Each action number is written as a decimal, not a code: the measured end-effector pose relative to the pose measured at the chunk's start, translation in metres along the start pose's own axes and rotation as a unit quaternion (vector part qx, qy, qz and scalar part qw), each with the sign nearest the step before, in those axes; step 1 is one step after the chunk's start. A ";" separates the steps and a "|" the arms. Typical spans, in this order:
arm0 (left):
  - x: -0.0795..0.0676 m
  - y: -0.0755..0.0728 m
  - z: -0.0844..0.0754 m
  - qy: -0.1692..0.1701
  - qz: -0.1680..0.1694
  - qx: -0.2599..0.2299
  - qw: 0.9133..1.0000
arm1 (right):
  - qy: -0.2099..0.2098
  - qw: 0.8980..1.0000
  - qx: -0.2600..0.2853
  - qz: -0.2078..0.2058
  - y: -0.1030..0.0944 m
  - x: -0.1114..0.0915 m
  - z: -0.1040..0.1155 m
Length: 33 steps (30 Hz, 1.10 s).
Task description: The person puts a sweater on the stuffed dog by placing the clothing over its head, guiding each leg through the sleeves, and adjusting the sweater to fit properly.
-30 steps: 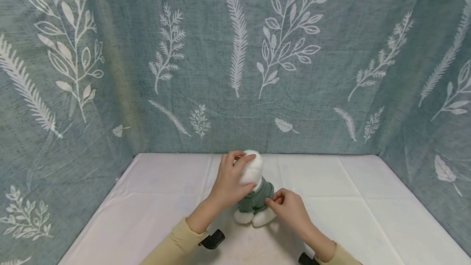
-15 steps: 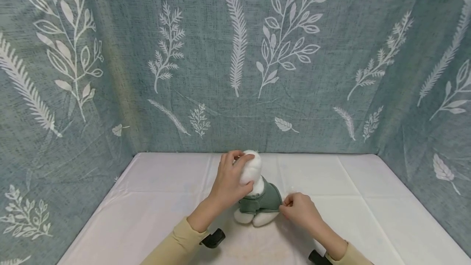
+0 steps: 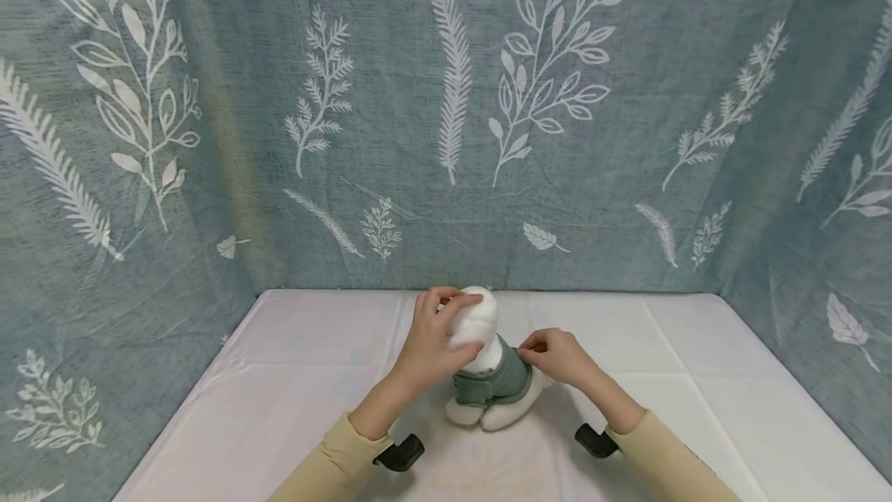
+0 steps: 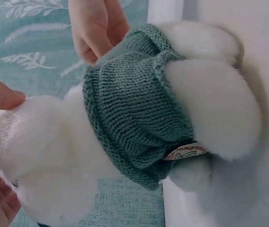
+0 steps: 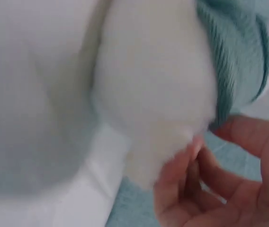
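Note:
A white plush animal [image 3: 512,407] sits on the table, wearing a green knitted sweater [image 4: 130,90]. My left hand [image 3: 430,343] grips the toy's head [image 3: 479,320] from the left, thumb at its lower side and fingers over the top. At the sweater's right rear edge, my right hand [image 3: 557,355] pinches the knit hem between thumb and fingertips. The right wrist view shows that thumb [image 5: 248,135] on the hem, beside a furry white tail-like tuft [image 5: 151,153]. A small printed label [image 4: 187,151] sticks out below the sweater near the feet. Most of the toy's face is hidden.
A white cloth [image 3: 313,401] with fold lines covers the table. Green curtains [image 3: 390,138] with white leaf prints hang behind and on both sides. Each wrist wears a black camera mount [image 3: 400,454] close over the cloth.
My right hand pulled the sweater's hem out to the right, then moved up and back along its rear edge. The sweater now lies smoother round the body. My left hand stays on the head.

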<state>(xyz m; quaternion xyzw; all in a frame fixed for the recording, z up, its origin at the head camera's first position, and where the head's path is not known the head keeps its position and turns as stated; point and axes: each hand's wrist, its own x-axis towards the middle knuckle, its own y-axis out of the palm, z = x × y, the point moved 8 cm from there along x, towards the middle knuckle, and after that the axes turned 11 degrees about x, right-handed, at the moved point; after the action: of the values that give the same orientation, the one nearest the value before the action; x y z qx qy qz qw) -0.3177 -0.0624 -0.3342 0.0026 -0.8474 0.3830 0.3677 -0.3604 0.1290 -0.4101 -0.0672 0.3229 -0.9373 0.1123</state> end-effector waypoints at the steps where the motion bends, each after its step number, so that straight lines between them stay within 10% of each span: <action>1: 0.000 0.000 0.000 0.002 -0.001 0.000 1.000 | 0.006 1.000 0.003 0.011 0.001 0.002 -0.002; 10: -0.001 0.000 -0.003 0.008 -0.014 0.006 1.000 | 0.070 0.996 -0.059 -0.012 -0.002 0.005 -0.017; 26: -0.004 -0.001 0.000 0.008 -0.008 -0.022 1.000 | 0.018 0.961 0.108 0.255 0.025 0.044 -0.014; 33: -0.005 0.000 -0.001 0.013 -0.013 -0.018 1.000 | 0.045 0.979 0.087 0.178 0.028 0.049 -0.024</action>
<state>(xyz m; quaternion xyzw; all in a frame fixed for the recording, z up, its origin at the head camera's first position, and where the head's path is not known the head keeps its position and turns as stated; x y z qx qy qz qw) -0.3136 -0.0629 -0.3371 0.0019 -0.8491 0.3628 0.3839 -0.4078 0.1091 -0.4436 0.0432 0.2512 -0.9291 0.2681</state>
